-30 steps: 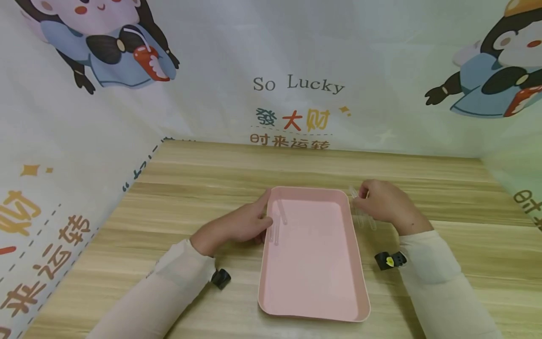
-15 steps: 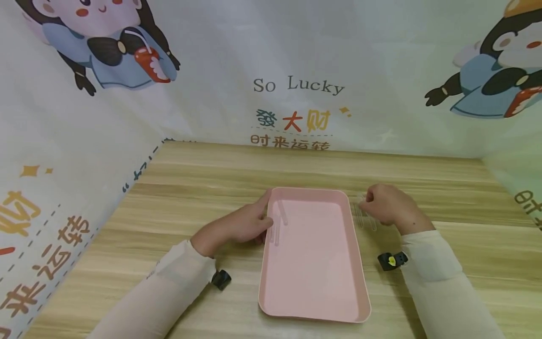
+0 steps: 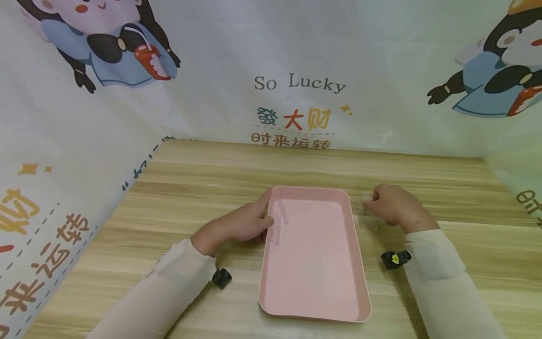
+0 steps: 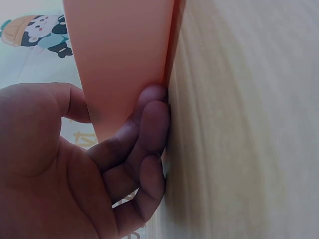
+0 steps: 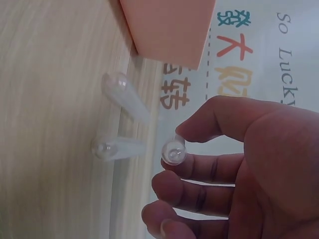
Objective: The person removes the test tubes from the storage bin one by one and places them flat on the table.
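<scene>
A pink rectangular tray (image 3: 313,263) lies on the table. My left hand (image 3: 241,223) grips its left side, thumb at the rim, the other fingers curled against the outer wall low by the table in the left wrist view. Inside the tray, near that thumb, lie clear test tubes (image 3: 282,212). Off the tray's right side, my right hand (image 3: 394,207) pinches a clear test tube (image 5: 173,152) between thumb and index finger, its rounded end facing the wrist camera. Two more clear tubes lie on the table beside it, one upper (image 5: 124,94) and one lower tube (image 5: 117,148).
The wood-grain table (image 3: 203,169) extends around the tray on all sides. A printed cloth (image 3: 211,70) with cartoon figures and lettering forms the back and side walls. Dark camera mounts (image 3: 395,259) sit at both wrists.
My right hand has shifted a little to the right, away from the tray's edge, and slightly nearer, bringing the pinched test tube with it. My left hand and the tray stay put.
</scene>
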{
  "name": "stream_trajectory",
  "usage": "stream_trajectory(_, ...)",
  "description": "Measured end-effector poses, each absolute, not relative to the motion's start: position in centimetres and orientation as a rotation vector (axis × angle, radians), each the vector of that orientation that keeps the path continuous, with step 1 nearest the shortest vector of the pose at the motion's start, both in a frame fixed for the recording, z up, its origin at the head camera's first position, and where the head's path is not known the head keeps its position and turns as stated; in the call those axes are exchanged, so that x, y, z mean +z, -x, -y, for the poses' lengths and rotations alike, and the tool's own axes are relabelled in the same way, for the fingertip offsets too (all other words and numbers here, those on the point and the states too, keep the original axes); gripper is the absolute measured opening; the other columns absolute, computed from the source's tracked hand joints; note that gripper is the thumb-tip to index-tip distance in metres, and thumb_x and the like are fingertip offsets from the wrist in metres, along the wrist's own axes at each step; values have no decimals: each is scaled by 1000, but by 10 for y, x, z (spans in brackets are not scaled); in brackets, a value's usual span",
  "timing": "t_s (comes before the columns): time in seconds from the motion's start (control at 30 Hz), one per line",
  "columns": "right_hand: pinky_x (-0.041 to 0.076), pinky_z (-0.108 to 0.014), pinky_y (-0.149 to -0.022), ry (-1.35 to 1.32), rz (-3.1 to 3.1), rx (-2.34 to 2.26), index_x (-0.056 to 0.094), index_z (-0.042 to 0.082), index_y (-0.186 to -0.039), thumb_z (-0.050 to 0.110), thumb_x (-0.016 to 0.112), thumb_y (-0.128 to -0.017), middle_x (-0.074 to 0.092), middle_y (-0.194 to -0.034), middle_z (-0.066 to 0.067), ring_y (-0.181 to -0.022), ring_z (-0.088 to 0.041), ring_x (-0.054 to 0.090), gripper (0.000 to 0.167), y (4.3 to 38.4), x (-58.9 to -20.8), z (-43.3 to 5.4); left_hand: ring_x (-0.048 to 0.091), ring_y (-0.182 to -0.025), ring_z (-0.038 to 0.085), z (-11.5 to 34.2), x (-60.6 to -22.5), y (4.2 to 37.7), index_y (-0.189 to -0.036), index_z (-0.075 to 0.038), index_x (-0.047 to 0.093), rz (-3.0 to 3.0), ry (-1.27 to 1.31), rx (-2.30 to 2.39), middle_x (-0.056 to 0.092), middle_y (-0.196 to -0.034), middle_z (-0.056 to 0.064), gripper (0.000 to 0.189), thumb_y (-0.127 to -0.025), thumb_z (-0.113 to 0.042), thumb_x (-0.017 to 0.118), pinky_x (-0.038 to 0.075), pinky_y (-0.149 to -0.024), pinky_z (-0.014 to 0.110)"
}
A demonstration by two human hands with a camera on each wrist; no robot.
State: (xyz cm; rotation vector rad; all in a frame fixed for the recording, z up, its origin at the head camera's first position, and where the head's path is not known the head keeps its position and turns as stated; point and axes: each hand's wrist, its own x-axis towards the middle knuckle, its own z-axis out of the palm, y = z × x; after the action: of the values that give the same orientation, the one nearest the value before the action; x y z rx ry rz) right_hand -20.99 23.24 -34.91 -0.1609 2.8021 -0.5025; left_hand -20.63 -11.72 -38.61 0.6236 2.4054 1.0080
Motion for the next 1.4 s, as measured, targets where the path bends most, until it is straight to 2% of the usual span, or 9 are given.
stream_trajectory(0.07, 43, -30, -53, 146, -2800, -507, 60, -2, -100, 31, 50, -96, 52, -57, 0, -48, -12, 50, 35, 210, -349, -235, 64, -58, 18, 117, -386, 207, -160, -12, -13, -2411, -624, 1006, 68, -70, 6, 83, -99, -16, 43, 55, -61, 30)
stream_trajectory(0.17, 39, -28, -48, 130, -2793, -513, 54, 7, -79, 29, 50, -95, 46, -52, 3, -44, -11, 45, 27, 211, -350, -239, 64, -58, 18, 117, -386, 207, -160, -11, -13, -2415, -620, 1005, 68, -70, 6, 83, -99, -17, 43, 55, -61, 30)
stream_trajectory(0.3, 36, -26, -45, 127, -2772, -519, 48, 12, -71, 28, 49, -95, 40, -48, 6, -42, -10, 40, 29, 211, -352, -243, 63, -59, 17, 117, -386, 206, -160, -12, -13, -2414, -616, 1000, 67, -70, 6, 83, -99, -17, 43, 55, -62, 29)
stream_trajectory(0.67, 39, -28, -47, 125, -2739, -510, 52, 9, -75, 26, 48, -92, 44, -53, 3, -44, -12, 45, 24, 210, -354, -245, 62, -58, 18, 116, -384, 204, -160, -13, -13, -2406, -612, 1014, 66, -70, 7, 82, -100, -15, 43, 54, -61, 30)
stream_trajectory(1.0, 41, -28, -47, 127, -2699, -536, 51, 11, -72, 27, 49, -96, 44, -53, 4, -45, -12, 46, 29, 213, -356, -245, 62, -59, 18, 117, -386, 206, -160, -13, -13, -2397, -599, 1024, 66, -70, 7, 83, -99, -16, 43, 54, -60, 30)
stream_trajectory(1.27, 45, -27, -47, 116, -2667, -560, 53, 9, -75, 26, 52, -94, 45, -58, 3, -46, -11, 45, 26, 214, -358, -246, 62, -59, 18, 117, -386, 206, -160, -15, -14, -2390, -590, 1031, 66, -71, 7, 83, -99, -16, 43, 54, -61, 30)
stream_trajectory(1.4, 45, -26, -47, 114, -2651, -570, 50, 11, -71, 25, 51, -93, 43, -58, 4, -46, -10, 44, 26, 215, -359, -246, 62, -59, 19, 117, -385, 206, -160, -15, -13, -2387, -590, 1034, 66, -71, 7, 83, -99, -16, 43, 54, -61, 31)
